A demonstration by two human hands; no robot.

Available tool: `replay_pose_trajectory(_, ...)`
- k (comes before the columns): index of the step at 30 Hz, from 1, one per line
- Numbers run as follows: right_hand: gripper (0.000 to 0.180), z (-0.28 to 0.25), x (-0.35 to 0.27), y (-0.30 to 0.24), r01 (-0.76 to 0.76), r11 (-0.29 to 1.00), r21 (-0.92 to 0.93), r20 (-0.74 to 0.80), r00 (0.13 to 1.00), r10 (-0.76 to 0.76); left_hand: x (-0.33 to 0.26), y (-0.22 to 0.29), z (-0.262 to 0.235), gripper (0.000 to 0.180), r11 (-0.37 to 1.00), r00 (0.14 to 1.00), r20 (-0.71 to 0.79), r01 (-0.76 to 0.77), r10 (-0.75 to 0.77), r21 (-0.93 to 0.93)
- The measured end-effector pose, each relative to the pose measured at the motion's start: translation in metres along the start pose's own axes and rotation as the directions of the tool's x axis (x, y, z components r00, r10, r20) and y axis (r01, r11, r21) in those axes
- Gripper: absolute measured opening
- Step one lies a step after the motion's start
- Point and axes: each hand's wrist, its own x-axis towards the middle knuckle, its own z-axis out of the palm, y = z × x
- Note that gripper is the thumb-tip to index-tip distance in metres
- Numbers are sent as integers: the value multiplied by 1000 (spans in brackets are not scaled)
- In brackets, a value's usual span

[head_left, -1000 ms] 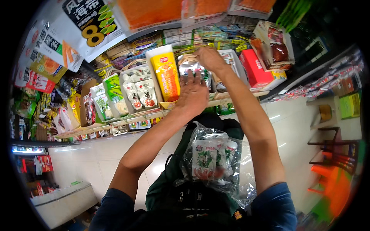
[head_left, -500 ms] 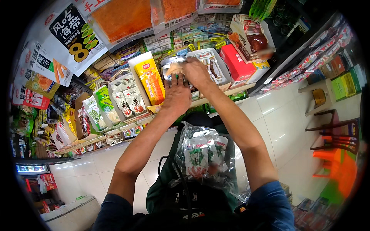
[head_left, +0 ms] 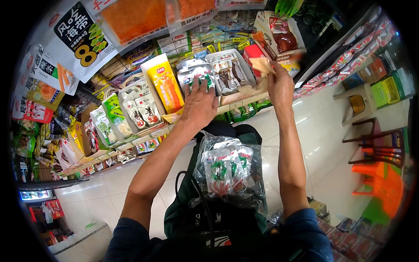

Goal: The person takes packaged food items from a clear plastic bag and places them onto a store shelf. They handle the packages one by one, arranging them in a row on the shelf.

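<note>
Bore a clear bag (head_left: 262,162) on the lap, nearer than the yellow box (head_left: 162,89) and rightward of it, with white pouches (head_left: 218,170) inside, printed green and red. Had a black cable (head_left: 195,187) looped on the near side of the yellow box too.

Rested the left hand (head_left: 200,101) just right of the yellow box, palm down, with fingers slightly spread over silver pouches (head_left: 196,70). Could not tell whether any were gripped, with thumb and palm turned out of sight. Pinched a tan cloth (head_left: 262,65) between thumb and fingers of the right hand (head_left: 280,85), well to the right of the yellow box, with a loose end pointing back toward it.

Saw on the shelf (head_left: 150,132), to the right of the yellow box and past the silver pouches, a white carton (head_left: 245,66) of brown packets (head_left: 229,75), then a red box (head_left: 252,53) partly behind the cloth. Saw to the left of the yellow box more white packets (head_left: 143,105) and green packets (head_left: 117,114).

Noted orange packs (head_left: 135,19) hanging beyond the yellow box, and an orange chair (head_left: 380,180) on the floor (head_left: 305,144) far to its right.
</note>
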Motion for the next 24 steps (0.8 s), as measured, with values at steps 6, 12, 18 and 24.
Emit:
replay_pose_trajectory(6,26,18,-13,13,17,992,-123,214,977,9,7,22,9,45,974,993,43,-99,109,-203)
replay_pose_trajectory(12,12,42,-4,-33,252,957,-146,457,875,-161,25,26,32,43,965,986,92,-116,141,-233)
replay_pose_trajectory(18,17,135,31,2,154,941,-303,379,925,-29,35,33,49,40,963,966,197,-120,169,-242)
replay_pose_trajectory(24,21,141,29,17,115,972,-204,527,850,10,29,29,53,41,957,970,151,-151,192,-249)
